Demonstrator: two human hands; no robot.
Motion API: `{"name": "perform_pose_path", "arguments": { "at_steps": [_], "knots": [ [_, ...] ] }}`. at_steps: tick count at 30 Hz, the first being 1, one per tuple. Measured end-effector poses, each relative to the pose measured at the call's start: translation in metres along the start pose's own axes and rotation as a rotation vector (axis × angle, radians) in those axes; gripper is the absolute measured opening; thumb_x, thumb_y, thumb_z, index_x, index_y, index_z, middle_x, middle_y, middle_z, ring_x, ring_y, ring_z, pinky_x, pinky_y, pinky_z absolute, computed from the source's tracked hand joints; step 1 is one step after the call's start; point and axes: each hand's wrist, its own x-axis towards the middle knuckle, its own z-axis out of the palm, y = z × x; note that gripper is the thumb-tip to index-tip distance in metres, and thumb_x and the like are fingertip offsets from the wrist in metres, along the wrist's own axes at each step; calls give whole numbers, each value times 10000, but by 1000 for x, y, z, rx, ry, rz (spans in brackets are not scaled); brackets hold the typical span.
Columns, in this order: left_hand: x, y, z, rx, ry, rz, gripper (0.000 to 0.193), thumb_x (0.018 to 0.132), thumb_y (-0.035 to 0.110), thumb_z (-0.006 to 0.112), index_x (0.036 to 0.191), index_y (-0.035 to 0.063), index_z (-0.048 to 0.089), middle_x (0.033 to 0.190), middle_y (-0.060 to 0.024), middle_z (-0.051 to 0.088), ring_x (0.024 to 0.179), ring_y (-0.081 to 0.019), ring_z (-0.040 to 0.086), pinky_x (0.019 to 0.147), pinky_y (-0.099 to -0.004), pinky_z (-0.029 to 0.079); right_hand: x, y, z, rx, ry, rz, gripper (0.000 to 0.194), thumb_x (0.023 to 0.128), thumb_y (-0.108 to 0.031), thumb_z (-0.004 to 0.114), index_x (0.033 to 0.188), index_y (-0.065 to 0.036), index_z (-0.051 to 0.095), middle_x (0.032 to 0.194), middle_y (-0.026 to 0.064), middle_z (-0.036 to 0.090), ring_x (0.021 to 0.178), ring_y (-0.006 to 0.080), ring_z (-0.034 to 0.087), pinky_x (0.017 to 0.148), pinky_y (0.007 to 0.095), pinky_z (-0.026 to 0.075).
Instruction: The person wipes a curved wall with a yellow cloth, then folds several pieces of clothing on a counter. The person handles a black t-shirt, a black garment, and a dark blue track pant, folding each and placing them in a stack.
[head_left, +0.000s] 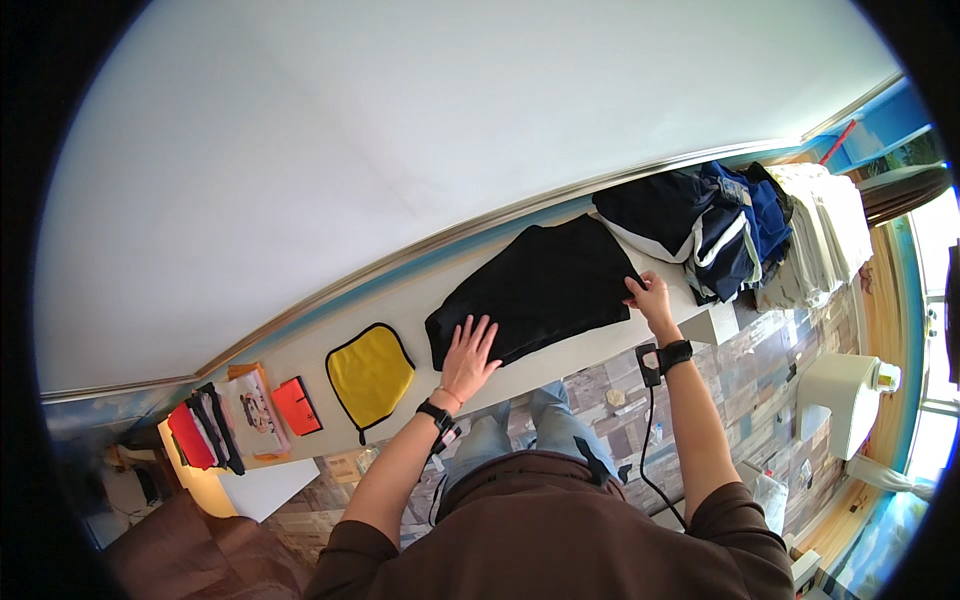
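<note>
A black cloth garment lies spread on the long pale table in front of me. My left hand rests flat on its left end, palm down and fingers apart. With thumb and fingers, my right hand pinches the garment's right edge near a corner. To the left of the garment lies a yellow cloth with black edging, not touching it.
Crumpled dark blue and white clothes lie right of the garment, beside a stack of folded pale cloth. Farther left are a red-orange packet and folded clothes. A wall runs behind the table.
</note>
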Motion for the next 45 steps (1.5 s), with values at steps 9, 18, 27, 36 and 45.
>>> {"name": "perform_pose_path", "arguments": {
  "at_steps": [9, 18, 27, 36, 45],
  "knots": [
    [-21, -28, 8, 178, 145, 36, 740, 884, 351, 714, 1522, 126, 417, 1558, -127, 406, 1459, -357, 337, 1200, -543, 277, -27, -54, 10, 473, -120, 3, 225, 938, -151, 717, 990, -2, 557, 915, 94, 641, 731, 187, 675, 691, 348, 630],
    [-9, -50, -3, 82, 211, -58, 432, 955, 215, 632, 1369, 107, 569, 1439, -73, 547, 1429, -311, 412, 1101, -579, 384, -21, -76, 12, 534, -134, -16, 163, 950, -106, 668, 984, -5, 545, 888, 98, 638, 741, 220, 698, 701, 383, 641],
    [19, -65, -83, -249, 631, -279, 195, 997, 48, 525, 1173, 69, 607, 1227, -134, 670, 1282, -405, 549, 956, -460, 516, -13, -103, 10, 574, -157, -58, 137, 973, -128, 654, 977, -25, 563, 942, 86, 664, 834, 219, 719, 752, 399, 643],
    [-44, -74, -59, -90, 390, 34, 297, 892, -52, 605, 1136, 94, 693, 1315, -55, 644, 1358, -297, 521, 920, -373, 576, -37, 10, 11, 66, -92, -74, 275, 884, -32, 740, 847, -88, 473, 741, -23, 492, 648, 89, 554, 579, 315, 612],
    [-59, -72, -9, -17, 283, 35, 329, 859, -27, 648, 1138, 123, 738, 1351, -53, 616, 1413, -318, 461, 907, -375, 585, -42, 77, 36, -312, 269, -349, 265, 814, -73, 787, 847, -49, 525, 603, 24, 492, 554, 111, 468, 521, 306, 382]
  ]
}}
